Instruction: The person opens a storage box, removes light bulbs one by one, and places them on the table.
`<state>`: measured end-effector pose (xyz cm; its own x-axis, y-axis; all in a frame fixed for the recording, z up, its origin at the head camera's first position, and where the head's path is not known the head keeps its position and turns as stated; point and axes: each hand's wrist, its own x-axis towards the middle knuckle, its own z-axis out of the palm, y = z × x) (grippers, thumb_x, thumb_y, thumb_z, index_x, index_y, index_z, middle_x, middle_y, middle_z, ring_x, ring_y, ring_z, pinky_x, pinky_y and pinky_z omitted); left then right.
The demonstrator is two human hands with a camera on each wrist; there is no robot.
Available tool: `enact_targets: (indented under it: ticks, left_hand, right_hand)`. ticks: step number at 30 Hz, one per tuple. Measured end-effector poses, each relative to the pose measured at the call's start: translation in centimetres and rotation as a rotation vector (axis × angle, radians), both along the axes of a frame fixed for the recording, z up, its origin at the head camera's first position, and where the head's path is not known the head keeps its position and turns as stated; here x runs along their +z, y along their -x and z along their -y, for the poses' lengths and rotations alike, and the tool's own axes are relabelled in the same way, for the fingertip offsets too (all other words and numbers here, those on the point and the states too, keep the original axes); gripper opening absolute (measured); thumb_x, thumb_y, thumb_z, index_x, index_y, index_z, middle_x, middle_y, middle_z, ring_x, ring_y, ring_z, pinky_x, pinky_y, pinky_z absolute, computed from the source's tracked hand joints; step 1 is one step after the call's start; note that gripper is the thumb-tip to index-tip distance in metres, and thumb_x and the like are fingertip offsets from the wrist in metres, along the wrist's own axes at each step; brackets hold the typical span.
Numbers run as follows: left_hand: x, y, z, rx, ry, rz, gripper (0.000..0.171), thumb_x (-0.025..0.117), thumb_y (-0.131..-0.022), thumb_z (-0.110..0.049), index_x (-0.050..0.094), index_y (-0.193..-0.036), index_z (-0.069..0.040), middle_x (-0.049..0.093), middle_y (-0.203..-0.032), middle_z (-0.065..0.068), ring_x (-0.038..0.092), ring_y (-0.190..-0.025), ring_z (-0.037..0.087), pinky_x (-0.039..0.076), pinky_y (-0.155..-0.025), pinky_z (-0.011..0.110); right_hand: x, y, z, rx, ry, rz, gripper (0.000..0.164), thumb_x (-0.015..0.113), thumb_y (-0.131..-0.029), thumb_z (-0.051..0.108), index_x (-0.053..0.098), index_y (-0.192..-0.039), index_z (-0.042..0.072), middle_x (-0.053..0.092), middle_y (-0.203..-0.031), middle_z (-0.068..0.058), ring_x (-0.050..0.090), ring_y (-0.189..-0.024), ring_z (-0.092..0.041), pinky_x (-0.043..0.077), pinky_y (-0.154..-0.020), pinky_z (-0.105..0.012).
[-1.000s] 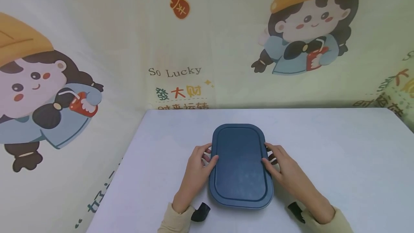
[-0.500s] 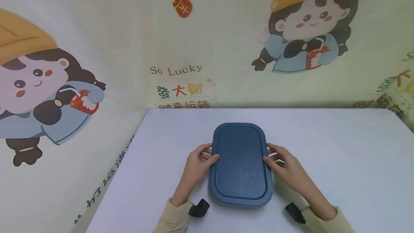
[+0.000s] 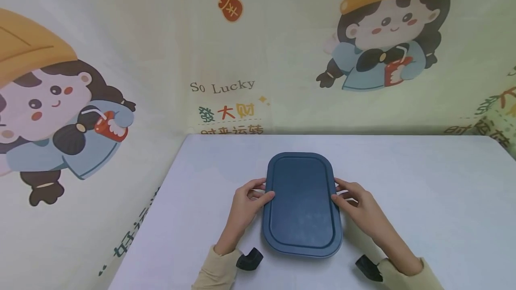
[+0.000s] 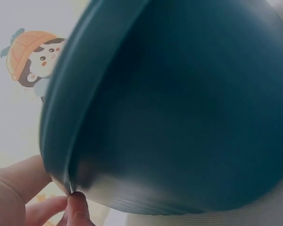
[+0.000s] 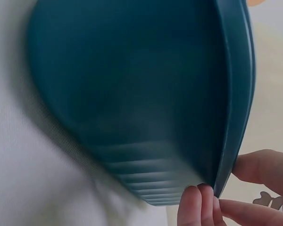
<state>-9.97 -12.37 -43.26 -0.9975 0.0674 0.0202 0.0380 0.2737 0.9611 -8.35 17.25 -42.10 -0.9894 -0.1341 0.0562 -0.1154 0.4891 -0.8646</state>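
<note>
A dark blue lidded box [image 3: 304,205], rectangular with rounded corners, sits on the white table with its long sides running away from me. My left hand [image 3: 247,200] grips the left edge, thumb on top of the rim and fingertips beneath it. On the opposite side my right hand [image 3: 354,205] pinches the right edge the same way. The left wrist view shows the smooth side wall of the box [image 4: 179,117] below the overhanging lid rim [image 4: 78,89]. Ridges line the lower wall in the right wrist view, where the fingertips [image 5: 190,202] press under the rim. The lid hides the inside.
The white table [image 3: 423,191] extends to both sides and behind the box. A cartoon-printed cloth [image 3: 290,57] hangs along the back and left. Black devices [image 3: 248,259] stick out from both beige cuffs [image 3: 219,265].
The head view has shifted slightly, moving the scene a little. Both hands keep their hold on the box edges; the right fingers have spread slightly along the rim.
</note>
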Motion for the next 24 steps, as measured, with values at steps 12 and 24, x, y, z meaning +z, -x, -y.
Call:
enact_targets:
  ticks: [12,24]
  left_hand:
    - [0.1,0.2,-0.2,0.052,-0.008,-0.023,0.043,0.079,-0.085,-0.013,0.066,-0.125,-0.004,0.067,-0.108,0.015,0.063,-0.087,0.021,0.053,-0.074,0.021]
    - [1.1,0.1,0.2,0.020,-0.026,-0.005,0.048,0.082,-0.083,-0.024,0.066,-0.126,-0.011,0.064,-0.092,0.010,0.063,-0.072,0.014,0.057,-0.059,0.027]
  right_hand:
    - [0.5,-0.1,0.2,-0.022,0.013,-0.001,0.054,0.065,-0.098,0.023,0.048,-0.145,0.002,0.060,-0.121,-0.016,0.062,-0.100,-0.019,0.052,-0.082,-0.016]
    - [1.8,0.3,-0.5,0.045,0.047,0.075,0.057,0.067,-0.096,0.019,0.046,-0.145,0.001,0.060,-0.121,-0.018,0.067,-0.091,-0.014,0.055,-0.072,-0.029]
